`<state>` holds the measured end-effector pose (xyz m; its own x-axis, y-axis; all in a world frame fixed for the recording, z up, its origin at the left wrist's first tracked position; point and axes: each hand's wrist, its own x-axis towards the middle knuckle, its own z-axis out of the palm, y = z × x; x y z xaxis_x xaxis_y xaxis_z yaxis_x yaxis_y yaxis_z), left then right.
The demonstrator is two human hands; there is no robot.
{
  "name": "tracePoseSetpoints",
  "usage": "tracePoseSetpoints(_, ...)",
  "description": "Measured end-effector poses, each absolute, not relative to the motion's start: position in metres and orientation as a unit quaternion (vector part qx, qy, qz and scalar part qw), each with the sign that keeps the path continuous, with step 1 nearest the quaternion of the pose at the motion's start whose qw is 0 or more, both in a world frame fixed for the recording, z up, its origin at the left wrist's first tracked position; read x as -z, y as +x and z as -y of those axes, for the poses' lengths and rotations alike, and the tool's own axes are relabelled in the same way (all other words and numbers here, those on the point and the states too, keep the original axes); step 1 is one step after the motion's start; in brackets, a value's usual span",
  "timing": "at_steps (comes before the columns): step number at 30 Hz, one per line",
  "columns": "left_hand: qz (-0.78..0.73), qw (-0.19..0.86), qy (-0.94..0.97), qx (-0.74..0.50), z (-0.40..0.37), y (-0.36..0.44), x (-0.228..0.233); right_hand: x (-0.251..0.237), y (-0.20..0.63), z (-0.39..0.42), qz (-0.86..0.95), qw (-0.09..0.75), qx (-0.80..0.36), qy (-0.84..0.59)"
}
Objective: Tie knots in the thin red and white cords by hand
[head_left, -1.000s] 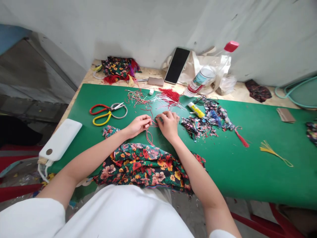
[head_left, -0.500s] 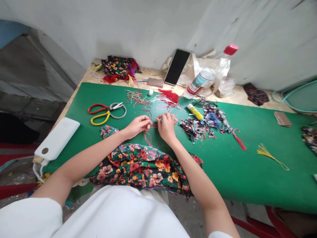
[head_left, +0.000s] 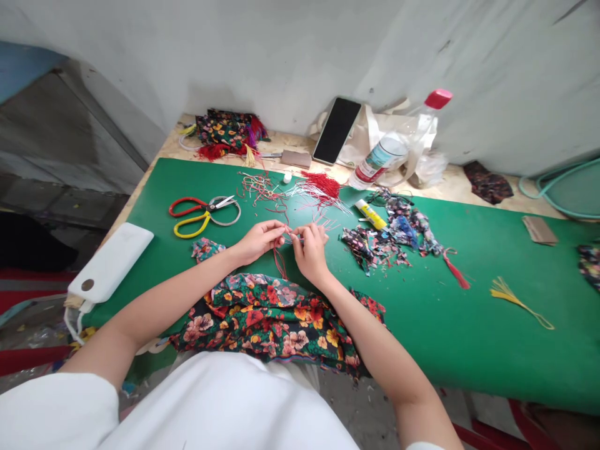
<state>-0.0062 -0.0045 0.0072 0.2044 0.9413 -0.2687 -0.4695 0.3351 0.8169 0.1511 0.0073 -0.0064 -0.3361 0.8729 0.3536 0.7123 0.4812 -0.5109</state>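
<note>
Over the middle of the green mat, my left hand [head_left: 260, 241] pinches thin red cords [head_left: 280, 261], whose looped ends hang down below the fingers. My right hand [head_left: 310, 249] is closed beside it, thumb and index finger pinching the same cords; pale strand ends stick out past its knuckles. The fingertips of both hands almost meet, so the exact spot they grip is hidden. Flowered cloth [head_left: 281, 312] lies bunched at the table's front edge, below my wrists. Just beyond my hands are a pile of red threads [head_left: 322, 186] and tangled cord pieces [head_left: 259, 187].
Scissors [head_left: 201, 215] and a white power bank [head_left: 111, 261] lie to the left. On the right are a glue stick [head_left: 371, 215], fabric scraps [head_left: 363, 247], a red tassel [head_left: 454, 270] and a yellow tassel [head_left: 515, 300]. A phone [head_left: 336, 130] and a tilted bottle [head_left: 379, 159] stand behind.
My right hand has moved left and slightly down, bringing its fingertips close to my left hand's. Its fingers are now drawn into a pinch. My left hand has hardly moved.
</note>
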Motion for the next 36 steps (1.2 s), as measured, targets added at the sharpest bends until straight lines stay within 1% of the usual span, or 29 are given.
tracePoseSetpoints(13,-0.389,0.723,0.286,-0.494,0.004,-0.007,-0.005,0.012,0.154,-0.010,0.835,0.280,-0.144,-0.451)
tracePoseSetpoints(22,-0.383,0.731,0.282,-0.489,0.004,-0.008,-0.007,0.003,0.156,-0.007,0.837,0.284,-0.172,-0.434)
tracePoseSetpoints(28,-0.379,0.735,0.280,-0.488,0.004,-0.008,-0.005,0.004,0.155,-0.009,0.849,0.267,-0.166,-0.424)
tracePoseSetpoints(32,-0.376,0.735,0.287,-0.485,0.004,-0.009,-0.005,0.004,0.155,-0.011,0.847,0.282,-0.177,-0.415)
tracePoseSetpoints(36,-0.383,0.733,0.283,-0.485,0.004,-0.009,-0.006,0.001,0.156,-0.011,0.825,0.324,-0.203,-0.417)
